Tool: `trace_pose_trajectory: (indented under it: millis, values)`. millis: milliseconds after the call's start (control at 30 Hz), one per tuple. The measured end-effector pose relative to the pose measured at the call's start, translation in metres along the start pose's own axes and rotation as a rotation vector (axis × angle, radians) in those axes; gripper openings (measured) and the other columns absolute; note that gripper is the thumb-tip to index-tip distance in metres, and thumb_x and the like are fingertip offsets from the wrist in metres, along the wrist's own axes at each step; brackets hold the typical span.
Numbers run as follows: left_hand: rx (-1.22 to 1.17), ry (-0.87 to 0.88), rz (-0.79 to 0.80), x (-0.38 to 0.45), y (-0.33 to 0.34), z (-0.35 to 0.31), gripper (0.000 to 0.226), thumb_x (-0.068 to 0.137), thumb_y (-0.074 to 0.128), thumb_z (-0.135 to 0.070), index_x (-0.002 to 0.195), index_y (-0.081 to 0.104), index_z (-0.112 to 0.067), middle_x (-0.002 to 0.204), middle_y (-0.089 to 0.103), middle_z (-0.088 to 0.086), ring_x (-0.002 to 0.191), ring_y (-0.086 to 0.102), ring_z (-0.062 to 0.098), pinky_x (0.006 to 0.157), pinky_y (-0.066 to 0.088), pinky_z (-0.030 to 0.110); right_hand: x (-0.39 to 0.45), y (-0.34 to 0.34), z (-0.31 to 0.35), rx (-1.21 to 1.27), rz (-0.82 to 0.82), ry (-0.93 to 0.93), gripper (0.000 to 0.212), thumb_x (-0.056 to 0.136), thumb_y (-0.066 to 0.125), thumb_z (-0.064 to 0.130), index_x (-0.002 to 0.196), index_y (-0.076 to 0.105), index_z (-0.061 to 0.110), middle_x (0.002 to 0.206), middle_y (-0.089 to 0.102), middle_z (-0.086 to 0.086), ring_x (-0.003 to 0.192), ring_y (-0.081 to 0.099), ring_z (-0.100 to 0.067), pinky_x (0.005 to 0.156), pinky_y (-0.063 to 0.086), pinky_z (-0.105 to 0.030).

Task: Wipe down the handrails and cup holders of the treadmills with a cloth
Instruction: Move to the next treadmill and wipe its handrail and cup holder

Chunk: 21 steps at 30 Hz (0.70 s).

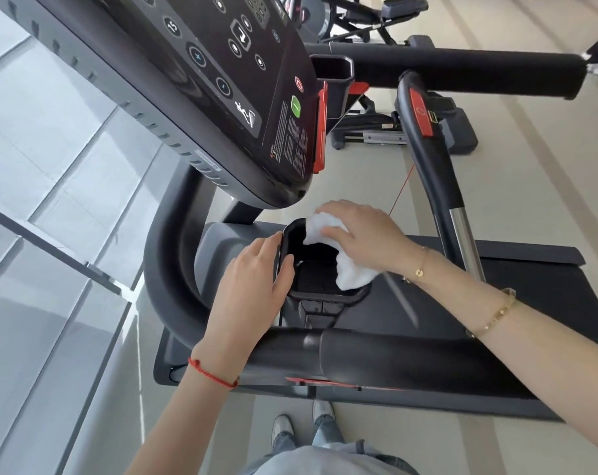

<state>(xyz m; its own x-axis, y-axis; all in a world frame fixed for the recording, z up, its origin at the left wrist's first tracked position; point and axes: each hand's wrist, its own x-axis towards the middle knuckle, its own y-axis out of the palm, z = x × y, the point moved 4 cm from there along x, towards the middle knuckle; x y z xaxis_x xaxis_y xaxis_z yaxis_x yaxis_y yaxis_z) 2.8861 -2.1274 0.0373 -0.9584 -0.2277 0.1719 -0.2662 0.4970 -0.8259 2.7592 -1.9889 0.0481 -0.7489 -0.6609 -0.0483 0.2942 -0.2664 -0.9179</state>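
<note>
Head view: our left hand [256,286] clasps the holder [320,293] rim, steadying it, while right hand [362,234] fingers press cloth [352,269] flat beneath them.

Bright, even daylight; soft shadows; glare on glossy console [222,80]; wide-angle bending at edges; slight softness.

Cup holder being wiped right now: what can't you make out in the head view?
- Cup holder floor: dark, partly under the white cloth.
- Right hand grip: fingertips sunk in the cloth.
- Far cup holder: inside in shadow.
- Console: top cut off by the frame edge.
</note>
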Motion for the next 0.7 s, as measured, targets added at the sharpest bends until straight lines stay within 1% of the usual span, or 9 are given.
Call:
trace_pose_trajectory:
  millis: [100,200,300,367,400,500,567,633,700]
  values:
    - [0.001,0.002,0.003,-0.001,0.000,-0.001,0.037,0.100,0.050,-0.028,0.132,0.055,-0.011,0.108,0.065,0.007,0.094,0.062,0.025,0.078,0.052,0.042,0.020,0.002,0.017,-0.086,0.081,-0.204,0.033,0.101,0.043,0.032,0.133,0.050,0.029,0.133,0.056,0.009,0.107,0.058,-0.022,0.079,0.038,-0.033]
    - [-0.007,-0.002,-0.002,-0.001,0.000,-0.001,0.033,0.099,0.052,-0.026,0.128,0.057,-0.012,0.106,0.065,0.008,0.092,0.062,0.025,0.077,0.051,0.042,0.024,0.009,0.026,-0.128,0.054,-0.274,0.030,0.101,0.042,0.034,0.130,0.051,0.030,0.126,0.059,0.009,0.098,0.060,-0.023,0.075,0.043,-0.035]
    - [-0.010,-0.009,-0.001,-0.001,0.000,0.000,0.039,0.100,0.050,-0.028,0.135,0.055,-0.013,0.113,0.065,0.004,0.098,0.062,0.023,0.082,0.051,0.040,0.018,0.006,0.014,-0.124,0.023,-0.202,0.032,0.101,0.041,0.039,0.131,0.048,0.030,0.126,0.060,0.007,0.101,0.060,-0.025,0.079,0.045,-0.038]
    - [-0.010,-0.018,-0.001,-0.001,0.000,0.000,0.042,0.100,0.050,-0.030,0.138,0.053,-0.013,0.119,0.065,0.003,0.104,0.062,0.022,0.086,0.051,0.037,0.009,0.004,-0.003,-0.129,0.013,-0.112,0.033,0.100,0.042,0.040,0.130,0.048,0.027,0.121,0.062,0.003,0.103,0.058,-0.027,0.079,0.043,-0.038]
    - [-0.010,-0.022,-0.002,-0.001,0.000,0.001,0.043,0.100,0.050,-0.030,0.139,0.052,-0.012,0.120,0.064,0.003,0.106,0.062,0.022,0.087,0.051,0.036,0.002,0.002,-0.011,-0.072,0.010,-0.057,0.034,0.100,0.043,0.040,0.130,0.049,0.025,0.117,0.062,0.001,0.102,0.058,-0.026,0.078,0.040,-0.036]
    - [-0.019,-0.027,0.009,-0.001,0.000,0.002,0.044,0.100,0.050,-0.031,0.139,0.052,-0.012,0.122,0.064,0.003,0.109,0.061,0.021,0.090,0.050,0.037,-0.018,-0.001,-0.022,0.205,-0.034,0.070,0.037,0.100,0.044,0.038,0.133,0.050,0.023,0.109,0.059,0.004,0.099,0.053,-0.018,0.078,0.035,-0.030]
    - [-0.029,-0.024,0.020,-0.001,0.000,0.003,0.044,0.100,0.049,-0.032,0.140,0.052,-0.013,0.124,0.064,0.003,0.111,0.061,0.021,0.092,0.049,0.037,-0.032,-0.006,-0.021,0.291,-0.116,0.096,0.037,0.101,0.044,0.035,0.136,0.049,0.023,0.111,0.056,0.008,0.100,0.049,-0.010,0.081,0.035,-0.021]
    - [-0.042,-0.013,0.030,-0.002,-0.002,0.004,0.043,0.102,0.047,-0.032,0.141,0.051,-0.014,0.124,0.063,0.003,0.111,0.060,0.021,0.093,0.049,0.036,-0.047,-0.017,-0.015,0.314,-0.218,0.059,0.036,0.102,0.044,0.033,0.136,0.050,0.023,0.112,0.055,0.013,0.098,0.048,0.002,0.080,0.033,-0.005]
    - [-0.073,0.008,0.039,-0.004,-0.005,0.005,0.041,0.103,0.042,-0.031,0.140,0.051,-0.016,0.124,0.063,0.001,0.106,0.061,0.022,0.090,0.049,0.036,-0.065,-0.028,-0.005,0.310,-0.215,-0.032,0.035,0.102,0.043,0.034,0.135,0.050,0.024,0.116,0.055,0.018,0.097,0.048,0.016,0.082,0.030,0.003]
